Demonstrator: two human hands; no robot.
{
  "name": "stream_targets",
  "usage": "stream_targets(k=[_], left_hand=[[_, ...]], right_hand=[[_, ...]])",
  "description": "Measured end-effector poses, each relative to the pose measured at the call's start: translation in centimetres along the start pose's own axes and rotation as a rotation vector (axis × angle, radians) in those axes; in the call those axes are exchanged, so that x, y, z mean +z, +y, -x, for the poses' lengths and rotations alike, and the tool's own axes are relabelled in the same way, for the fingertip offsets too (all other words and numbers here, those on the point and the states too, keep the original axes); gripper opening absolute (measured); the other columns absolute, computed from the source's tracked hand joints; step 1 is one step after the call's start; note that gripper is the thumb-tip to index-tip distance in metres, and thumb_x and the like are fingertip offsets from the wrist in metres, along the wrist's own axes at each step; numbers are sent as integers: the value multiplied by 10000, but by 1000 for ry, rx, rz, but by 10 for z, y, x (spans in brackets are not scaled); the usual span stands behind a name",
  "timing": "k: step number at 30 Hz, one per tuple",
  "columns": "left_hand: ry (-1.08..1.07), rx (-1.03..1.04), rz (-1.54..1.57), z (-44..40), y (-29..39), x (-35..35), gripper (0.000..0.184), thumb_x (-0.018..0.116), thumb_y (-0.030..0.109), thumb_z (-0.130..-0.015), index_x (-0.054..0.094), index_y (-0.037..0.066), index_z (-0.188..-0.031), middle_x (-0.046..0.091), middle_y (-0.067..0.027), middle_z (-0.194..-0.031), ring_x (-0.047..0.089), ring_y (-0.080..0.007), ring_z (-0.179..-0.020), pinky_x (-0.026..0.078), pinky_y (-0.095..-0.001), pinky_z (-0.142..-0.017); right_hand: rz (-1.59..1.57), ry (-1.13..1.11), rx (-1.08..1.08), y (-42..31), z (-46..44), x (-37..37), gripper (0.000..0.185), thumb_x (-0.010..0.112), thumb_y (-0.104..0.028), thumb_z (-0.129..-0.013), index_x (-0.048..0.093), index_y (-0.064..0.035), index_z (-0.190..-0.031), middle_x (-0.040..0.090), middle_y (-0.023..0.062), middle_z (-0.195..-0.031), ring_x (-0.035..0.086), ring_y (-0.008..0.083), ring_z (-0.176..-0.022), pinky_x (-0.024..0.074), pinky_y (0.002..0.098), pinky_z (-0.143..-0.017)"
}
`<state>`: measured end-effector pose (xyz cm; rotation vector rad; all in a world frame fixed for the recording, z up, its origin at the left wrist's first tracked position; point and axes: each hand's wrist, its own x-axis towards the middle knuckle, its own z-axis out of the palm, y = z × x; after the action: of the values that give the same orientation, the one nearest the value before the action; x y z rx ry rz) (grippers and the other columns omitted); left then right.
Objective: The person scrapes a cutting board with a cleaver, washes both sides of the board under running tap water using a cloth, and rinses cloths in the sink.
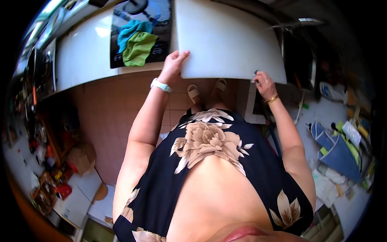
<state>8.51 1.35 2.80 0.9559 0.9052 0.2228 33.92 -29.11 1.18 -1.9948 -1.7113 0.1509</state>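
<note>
A large flat white panel (229,38) fills the upper middle of the view, its near edge close to my body. My left hand (173,64) grips the panel's left edge near the front corner, thumb on top and fingers partly hidden. At the near right part of the panel, my right hand (265,84) has its fingers closed around a small dark, shiny piece (255,76). Whether that piece is fixed to the panel I cannot tell. Left of the panel, a green cloth (139,48) and a blue cloth (131,31) lie on a black glass cooktop (117,54).
A white counter (82,50) runs to the left of the cooktop. Tiled floor (107,113) lies below. On the right, a blue folded fabric item (338,149) and plastic bags rest on a light surface. Boxes and jars crowd the lower left, by a cardboard box (82,156).
</note>
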Motion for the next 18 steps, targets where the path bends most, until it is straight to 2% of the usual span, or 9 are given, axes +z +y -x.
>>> stream_targets(k=[2,5,7,8,10,12,13,15,18], left_hand=[[4,8,-2,2,-1,5,287,642,248,-927,622,-16,-1037,653,-43,-941,593,-109,-813,490,-268,-728],[-11,9,0,-4,-9,7,299,641,245,-925,617,-20,-1061,652,-44,-969,591,-116,-834,484,-269,-743],[20,30,-11,-4,-10,10,303,638,236,-924,614,-21,-1083,652,-50,-995,591,-121,-870,479,-272,-767],[44,28,1,0,-8,15,302,639,231,-922,615,-19,-1090,652,-56,-1014,587,-123,-893,473,-273,-780],[78,5,6,2,-5,25,282,634,224,-922,610,-13,-1073,652,-54,-997,597,-135,-908,485,-283,-783],[77,-11,12,1,-6,27,262,626,221,-927,606,-4,-1059,650,-54,-991,602,-143,-926,497,-296,-782],[77,3,-6,-2,-8,22,255,620,222,-930,603,0,-1055,648,-57,-995,606,-147,-937,503,-304,-782],[72,3,-86,-9,-12,14,264,611,236,-937,596,3,-1062,642,-62,-1032,606,-148,-958,503,-307,-788],[137,-50,-109,-13,-20,10,333,610,273,-941,570,-7,-1117,614,-72,-1128,594,-150,-985,485,-287,-844]], right_hand=[[79,-61,67,25,23,-12,311,682,44,-661,524,-50,-912,529,117,-979,576,337,-926,498,415,-785],[119,-88,212,33,40,-21,273,659,46,-693,541,-61,-915,532,110,-992,589,325,-915,518,396,-777],[83,91,194,7,26,-10,223,656,15,-718,564,-58,-908,567,102,-998,606,309,-917,536,386,-789],[43,178,105,-23,4,-1,197,651,-7,-729,585,-54,-908,605,108,-994,619,289,-932,544,378,-792],[-138,271,-119,-81,-45,27,132,639,-29,-758,592,-52,-879,614,126,-960,613,281,-862,536,360,-744],[-445,256,-162,-129,-85,60,65,632,-58,-809,581,-62,-851,576,71,-894,598,233,-822,510,350,-734],[-330,258,-229,-143,-100,69,57,619,-86,-821,568,-60,-822,556,65,-866,591,225,-806,504,343,-713],[-354,329,-224,-130,-97,74,57,615,-106,-826,573,-68,-819,575,75,-883,591,219,-793,506,345,-708],[-327,267,-207,-58,-52,68,72,655,-126,-814,601,-87,-839,608,80,-942,613,228,-861,524,338,-754]])
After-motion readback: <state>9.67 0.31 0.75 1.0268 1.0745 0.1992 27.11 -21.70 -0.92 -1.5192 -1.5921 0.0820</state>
